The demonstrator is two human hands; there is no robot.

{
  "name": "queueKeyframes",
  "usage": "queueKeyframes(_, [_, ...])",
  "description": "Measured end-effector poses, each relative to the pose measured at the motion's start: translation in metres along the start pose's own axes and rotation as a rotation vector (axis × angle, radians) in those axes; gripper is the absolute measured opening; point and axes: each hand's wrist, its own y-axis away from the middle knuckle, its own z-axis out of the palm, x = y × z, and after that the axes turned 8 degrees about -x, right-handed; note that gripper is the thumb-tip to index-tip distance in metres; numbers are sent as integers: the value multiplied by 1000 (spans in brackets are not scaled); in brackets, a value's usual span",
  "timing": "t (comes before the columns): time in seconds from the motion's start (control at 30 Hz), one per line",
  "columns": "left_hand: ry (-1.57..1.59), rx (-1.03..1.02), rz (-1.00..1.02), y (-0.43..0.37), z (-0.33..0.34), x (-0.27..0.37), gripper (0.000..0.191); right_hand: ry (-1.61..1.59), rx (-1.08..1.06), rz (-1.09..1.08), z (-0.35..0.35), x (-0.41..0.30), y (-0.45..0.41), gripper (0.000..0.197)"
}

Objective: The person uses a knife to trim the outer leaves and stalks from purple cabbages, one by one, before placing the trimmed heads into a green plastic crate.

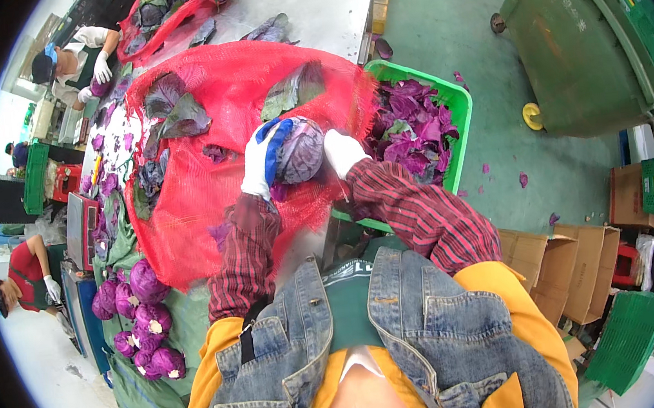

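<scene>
My left hand (266, 155), in a white glove with a blue coated palm, grips a red cabbage (301, 150) from its left side. The cabbage still has dull, veined outer leaves and is held above a red mesh sack (212, 179). My right hand (342, 150), in a white glove, is at the cabbage's right edge with its fingers curled out of sight. Whether it holds anything cannot be made out. Loose outer leaves (185, 116) lie on the sack. Just right of it, a bright green crate (462, 138) holds torn purple leaves (413, 119).
Several trimmed red cabbages (152, 321) rest on green sacking (145, 398) at lower left. A co-worker (83, 65) handles a cabbage at upper left; another person (29, 274) stands at far left. A wheeled green bin (578, 50) and cardboard boxes (581, 268) are on the right.
</scene>
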Motion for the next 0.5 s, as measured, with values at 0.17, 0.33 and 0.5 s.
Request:
queueKeyframes(0.17, [30, 114, 143, 42, 29, -16, 53, 47, -172, 105, -17, -3, 4, 19])
queueKeyframes(0.33, [-58, 117, 257, 96, 27, 3, 64, -181, -118, 170, -21, -23, 25, 35])
queueKeyframes(0.5, [77, 38, 195, 77, 11, 18, 59, -491, -65, 53, -110, -85, 42, 52])
